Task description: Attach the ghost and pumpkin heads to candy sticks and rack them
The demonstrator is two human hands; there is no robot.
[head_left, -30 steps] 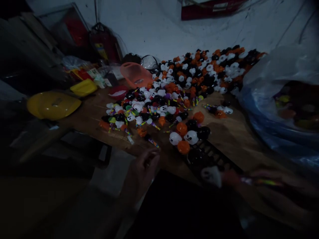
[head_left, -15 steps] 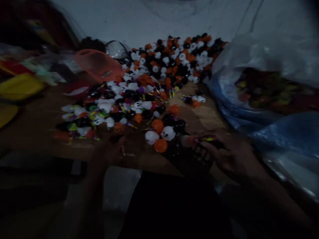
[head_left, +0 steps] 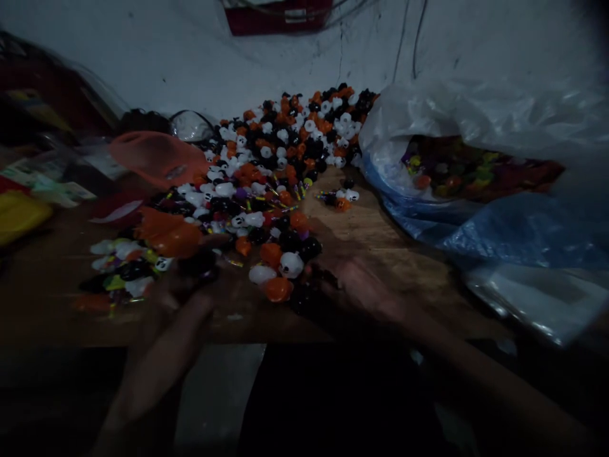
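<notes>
In the dim, blurred picture, my left hand (head_left: 166,324) is closed at the table's front left. An orange plastic piece (head_left: 171,235) and a glossy black piece (head_left: 200,265) stick out above its fingers. My right hand (head_left: 366,289) is front right of centre, fingers bent down around a dark object (head_left: 316,285) whose kind I cannot make out. Between the hands lies a small cluster with a white skull-faced piece (head_left: 290,264) and an orange ball-like piece (head_left: 278,289). Left of centre, loose white, orange and black pieces (head_left: 226,203) mix with bright striped sticks.
A large heap of small Halloween pieces (head_left: 285,136) rests against the wall. On the right bulges a clear and blue plastic bag (head_left: 409,203) with colourful pieces inside. An orange mesh bag (head_left: 157,155) and a yellow item (head_left: 21,216) are at left.
The view has shifted, so the table things sit further left. My left hand has come up with orange and black pieces in it. My right hand has turned downward over the dark object.
</notes>
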